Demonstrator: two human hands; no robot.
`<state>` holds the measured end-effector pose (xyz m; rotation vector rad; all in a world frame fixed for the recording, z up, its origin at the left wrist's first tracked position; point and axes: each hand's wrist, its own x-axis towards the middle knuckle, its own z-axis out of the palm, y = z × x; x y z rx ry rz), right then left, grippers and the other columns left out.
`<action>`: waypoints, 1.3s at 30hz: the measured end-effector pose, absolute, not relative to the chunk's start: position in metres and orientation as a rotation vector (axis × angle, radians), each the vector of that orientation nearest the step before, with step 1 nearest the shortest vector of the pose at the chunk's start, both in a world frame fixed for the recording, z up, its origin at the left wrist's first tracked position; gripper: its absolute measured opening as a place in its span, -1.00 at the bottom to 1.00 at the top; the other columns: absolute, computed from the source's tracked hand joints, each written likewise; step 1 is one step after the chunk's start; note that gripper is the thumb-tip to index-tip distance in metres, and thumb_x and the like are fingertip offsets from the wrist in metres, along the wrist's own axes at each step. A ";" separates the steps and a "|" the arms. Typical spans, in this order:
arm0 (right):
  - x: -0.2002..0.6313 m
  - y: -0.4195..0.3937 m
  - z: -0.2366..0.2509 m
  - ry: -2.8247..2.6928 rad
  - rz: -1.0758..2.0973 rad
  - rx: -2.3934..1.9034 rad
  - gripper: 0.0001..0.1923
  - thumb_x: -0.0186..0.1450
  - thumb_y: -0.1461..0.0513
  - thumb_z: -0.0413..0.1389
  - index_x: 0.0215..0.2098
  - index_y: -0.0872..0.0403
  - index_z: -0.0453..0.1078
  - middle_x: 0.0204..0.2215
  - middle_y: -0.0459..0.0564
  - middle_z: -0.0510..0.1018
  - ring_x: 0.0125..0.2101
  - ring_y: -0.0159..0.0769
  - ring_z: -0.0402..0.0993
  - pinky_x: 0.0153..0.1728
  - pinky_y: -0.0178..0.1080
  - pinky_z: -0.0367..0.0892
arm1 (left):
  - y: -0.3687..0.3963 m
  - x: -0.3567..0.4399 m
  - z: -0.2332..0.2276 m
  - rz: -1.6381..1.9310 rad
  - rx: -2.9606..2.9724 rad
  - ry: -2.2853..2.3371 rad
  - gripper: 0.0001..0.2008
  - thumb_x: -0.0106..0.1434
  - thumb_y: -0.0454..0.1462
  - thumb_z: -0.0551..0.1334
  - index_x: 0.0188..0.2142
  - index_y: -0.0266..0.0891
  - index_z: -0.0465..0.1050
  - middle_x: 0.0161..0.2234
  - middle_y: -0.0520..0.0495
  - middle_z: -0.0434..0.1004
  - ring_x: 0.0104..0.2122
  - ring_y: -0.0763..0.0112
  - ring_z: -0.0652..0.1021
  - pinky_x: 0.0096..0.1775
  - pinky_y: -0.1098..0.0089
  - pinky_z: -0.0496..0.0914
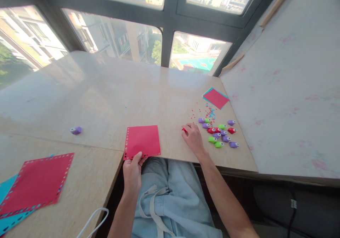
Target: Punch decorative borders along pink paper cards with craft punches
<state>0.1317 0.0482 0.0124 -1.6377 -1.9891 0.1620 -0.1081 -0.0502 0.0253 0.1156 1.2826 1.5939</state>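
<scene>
A square of red paper (143,140) lies at the table's front edge, with a row of small holes along its left side and more along its bottom. My left hand (134,169) pinches its lower edge between thumb and fingers. To the right of the sheet, my right hand (191,136) rests on the tabletop, closed around a small red craft punch (184,130), mostly hidden by the fingers. Beside that hand sit several small craft punches in purple (234,145), green (219,144) and red (232,130).
Red and blue paper bits (210,112) are scattered behind the punches, near a stack of red and blue paper (216,98). A lone purple punch (76,130) stands at left. Hole-edged red sheets (39,181) overlap blue ones at lower left, near a white cable (92,216). A wall borders the right.
</scene>
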 end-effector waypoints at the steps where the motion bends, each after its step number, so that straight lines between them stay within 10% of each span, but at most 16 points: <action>1: 0.140 0.046 0.011 -1.979 0.145 -1.641 -0.69 0.31 0.32 -0.01 -0.10 0.10 0.53 -0.15 0.16 0.53 -0.09 -0.09 0.40 -0.01 -0.05 0.34 | -0.050 -0.108 0.025 1.585 0.121 1.285 -0.68 -0.16 -0.30 0.48 -0.37 -0.33 0.52 -0.41 -0.03 0.62 -0.44 0.42 0.58 -0.38 0.44 0.55; 20: 0.151 0.000 0.005 -1.578 -0.302 -1.553 -0.68 0.27 0.40 -0.01 -0.12 0.01 0.48 0.12 0.11 0.39 0.22 -0.06 0.22 0.22 0.18 0.06 | -0.053 -0.088 0.031 1.266 0.213 1.284 -0.63 -0.19 -0.26 0.52 -0.36 -0.35 0.56 -0.40 -0.09 0.65 -0.44 0.34 0.62 -0.33 0.33 0.60; 28: 0.153 -0.001 0.001 -1.481 -0.264 -1.659 -0.22 0.28 0.06 0.13 0.33 0.11 -0.09 0.09 0.30 0.29 0.15 0.13 0.21 0.12 0.21 0.12 | -0.049 -0.070 0.031 1.054 0.345 1.248 -0.60 -0.16 -0.19 0.53 -0.35 -0.39 0.57 -0.37 -0.22 0.66 -0.33 0.15 0.67 -0.30 0.33 0.57; 39: 0.153 0.001 -0.002 -1.445 -0.191 -1.677 -0.14 0.19 -0.13 0.20 0.23 0.14 -0.02 0.05 0.30 0.29 0.11 0.15 0.21 0.10 0.24 0.13 | -0.057 -0.081 0.040 0.718 0.573 1.206 -0.49 -0.02 -0.05 0.49 -0.17 -0.38 0.61 -0.17 -0.40 0.64 -0.19 0.03 0.65 -0.23 0.27 0.54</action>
